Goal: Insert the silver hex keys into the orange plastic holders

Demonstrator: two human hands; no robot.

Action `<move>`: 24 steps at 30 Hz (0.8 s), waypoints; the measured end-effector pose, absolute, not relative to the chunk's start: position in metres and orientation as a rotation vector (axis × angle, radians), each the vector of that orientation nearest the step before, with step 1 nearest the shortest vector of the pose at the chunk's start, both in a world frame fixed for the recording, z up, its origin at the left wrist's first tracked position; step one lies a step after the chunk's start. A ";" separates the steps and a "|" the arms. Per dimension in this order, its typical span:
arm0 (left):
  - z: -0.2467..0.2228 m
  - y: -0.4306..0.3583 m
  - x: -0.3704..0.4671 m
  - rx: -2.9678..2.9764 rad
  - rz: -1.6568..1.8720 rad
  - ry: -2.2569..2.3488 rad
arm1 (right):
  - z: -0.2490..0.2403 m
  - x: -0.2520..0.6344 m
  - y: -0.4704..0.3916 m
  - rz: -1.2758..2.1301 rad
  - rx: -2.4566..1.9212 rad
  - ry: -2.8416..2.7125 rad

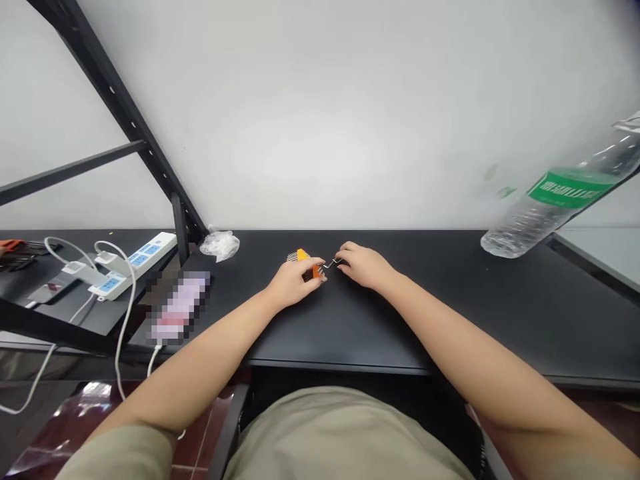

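Over the middle of the black desk, my left hand (294, 283) is closed around an orange hex key holder (302, 255) with several metal keys sticking out of it. Part of the holder is hidden under my fingers. Just to the right, my right hand (365, 265) pinches a small bent hex key (329, 264) between thumb and fingertips. The key's other end reaches toward the holder's right side; whether it touches the holder I cannot tell. Both hands are close together, with a small gap between their fingertips.
A large plastic bottle (550, 200) with a green label is at the right. Crumpled clear plastic (221, 245) lies by the wall. Left are a blurred phone (179, 307) on a cable, a power strip (137, 261) and a black metal frame (125, 113). The desk's front edge (340, 366) is near me.
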State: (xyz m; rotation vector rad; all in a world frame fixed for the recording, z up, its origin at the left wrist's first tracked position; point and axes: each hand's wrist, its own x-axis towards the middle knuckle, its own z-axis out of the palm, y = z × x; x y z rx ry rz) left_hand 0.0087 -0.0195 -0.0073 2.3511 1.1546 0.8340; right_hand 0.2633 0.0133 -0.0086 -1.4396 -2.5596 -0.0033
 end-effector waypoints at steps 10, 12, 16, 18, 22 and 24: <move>-0.010 -0.018 0.014 2.296 0.824 1.154 | 0.004 0.256 0.005 0.088 -1.585 -2.510; -0.010 -0.017 0.014 2.308 0.822 1.166 | 0.012 0.254 -0.002 0.142 -1.486 -2.482; -0.007 -0.017 0.015 2.351 0.857 1.153 | 0.020 0.243 -0.017 0.598 -1.096 -2.062; -0.004 -0.019 0.016 2.361 0.876 1.127 | 0.019 0.237 -0.022 0.783 -0.965 -1.830; 0.002 -0.024 0.017 2.355 0.920 1.087 | 0.015 0.231 -0.027 0.810 -0.883 -1.692; 0.003 -0.025 0.016 2.351 0.910 1.079 | 0.016 0.231 -0.028 0.812 -0.874 -1.664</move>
